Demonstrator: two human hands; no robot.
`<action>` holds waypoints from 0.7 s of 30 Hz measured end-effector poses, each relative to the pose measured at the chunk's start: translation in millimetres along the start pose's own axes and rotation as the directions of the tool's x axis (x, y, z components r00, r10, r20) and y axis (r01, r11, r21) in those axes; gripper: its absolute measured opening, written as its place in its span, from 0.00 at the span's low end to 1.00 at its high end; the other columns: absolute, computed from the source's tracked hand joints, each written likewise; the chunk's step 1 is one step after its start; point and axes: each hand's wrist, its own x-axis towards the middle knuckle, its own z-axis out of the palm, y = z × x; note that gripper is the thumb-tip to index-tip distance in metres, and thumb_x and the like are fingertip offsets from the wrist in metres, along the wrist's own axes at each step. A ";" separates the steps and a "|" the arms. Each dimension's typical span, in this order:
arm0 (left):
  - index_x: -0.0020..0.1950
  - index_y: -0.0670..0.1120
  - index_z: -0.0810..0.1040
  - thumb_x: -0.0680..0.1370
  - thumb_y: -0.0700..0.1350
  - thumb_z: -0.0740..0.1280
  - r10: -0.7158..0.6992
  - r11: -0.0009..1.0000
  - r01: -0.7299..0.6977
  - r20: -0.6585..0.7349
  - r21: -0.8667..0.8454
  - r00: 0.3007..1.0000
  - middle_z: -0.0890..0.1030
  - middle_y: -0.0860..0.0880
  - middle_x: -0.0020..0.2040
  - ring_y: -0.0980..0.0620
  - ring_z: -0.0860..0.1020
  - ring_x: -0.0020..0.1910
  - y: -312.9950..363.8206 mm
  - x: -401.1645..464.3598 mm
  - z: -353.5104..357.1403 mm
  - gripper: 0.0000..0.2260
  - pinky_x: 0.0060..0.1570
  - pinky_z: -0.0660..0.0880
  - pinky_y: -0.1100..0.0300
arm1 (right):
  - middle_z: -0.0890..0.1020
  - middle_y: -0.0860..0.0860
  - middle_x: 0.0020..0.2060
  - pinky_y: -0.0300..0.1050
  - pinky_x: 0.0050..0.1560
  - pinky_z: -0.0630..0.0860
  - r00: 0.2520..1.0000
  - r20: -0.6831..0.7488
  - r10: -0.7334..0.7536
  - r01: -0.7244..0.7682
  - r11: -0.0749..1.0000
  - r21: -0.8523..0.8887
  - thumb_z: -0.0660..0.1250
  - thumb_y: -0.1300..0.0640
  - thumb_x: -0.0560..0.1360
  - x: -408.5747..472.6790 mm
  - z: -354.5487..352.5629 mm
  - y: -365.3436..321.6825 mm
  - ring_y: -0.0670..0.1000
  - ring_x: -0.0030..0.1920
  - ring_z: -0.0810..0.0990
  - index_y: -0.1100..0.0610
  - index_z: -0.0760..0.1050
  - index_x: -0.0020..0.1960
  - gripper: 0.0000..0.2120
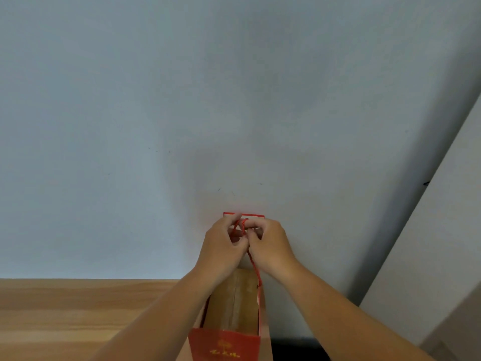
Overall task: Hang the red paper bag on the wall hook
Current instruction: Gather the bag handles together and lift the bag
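Pale blue wall (156, 100) carries the red-edged hook plate (253, 216). Directly below it, our left hand (223, 244) and right hand (270, 243) pinch the red twisted cord handles (243, 225); the red paper bag (234, 321) hangs beneath. Risk: one cord misses, tilting the bag.

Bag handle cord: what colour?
Red, the cord pinched by both hands; head view, the only one.

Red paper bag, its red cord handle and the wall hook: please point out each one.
red paper bag (223, 345): head view, on its red front panel.
red cord handle (256, 273): head view, on the strand below the hands.
wall hook (253, 216): head view, on its red top edge.
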 end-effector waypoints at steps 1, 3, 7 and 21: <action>0.72 0.50 0.74 0.78 0.42 0.71 0.019 1.000 -0.019 0.005 0.002 1.000 0.77 0.57 0.60 0.66 0.77 0.51 2.8 -1.2 -2.3 0.22 0.47 0.72 0.80 | 0.88 0.50 0.47 0.44 0.55 0.83 1.000 -0.003 -0.023 0.023 1.000 0.002 0.63 0.66 0.81 -1.6 -2.0 -3.0 0.47 0.48 0.87 0.56 0.85 0.54 0.13; 0.71 0.50 0.75 0.77 0.41 0.71 0.055 0.998 -0.055 0.002 -0.002 0.998 0.80 0.56 0.60 0.63 0.80 0.52 5.6 -3.5 -7.8 0.22 0.50 0.75 0.77 | 0.88 0.52 0.45 0.47 0.52 0.84 0.998 -0.014 -0.068 0.067 0.998 -0.014 0.66 0.66 0.80 -4.0 -5.5 -8.7 0.49 0.45 0.87 0.56 0.86 0.52 0.11; 0.64 0.51 0.81 0.76 0.40 0.72 0.141 0.990 -0.138 -0.060 0.040 0.988 0.84 0.53 0.53 0.60 0.81 0.50 9.6 -12.2 -17.6 0.18 0.49 0.76 0.73 | 0.83 0.52 0.46 0.50 0.50 0.81 0.969 0.029 -0.245 0.246 0.945 -0.215 0.69 0.65 0.77 -9.7 -7.3 -21.2 0.51 0.45 0.83 0.56 0.84 0.47 0.08; 0.53 0.50 0.83 0.75 0.32 0.69 0.153 0.974 -0.125 -0.140 0.191 0.978 0.87 0.56 0.45 0.60 0.85 0.47 8.3 -62.5 -112.5 0.14 0.50 0.80 0.69 | 0.83 0.47 0.58 0.50 0.58 0.81 0.831 0.428 -0.357 0.533 0.733 -0.423 0.71 0.51 0.78 -31.1 25.0 -51.9 0.51 0.57 0.82 0.48 0.71 0.68 0.20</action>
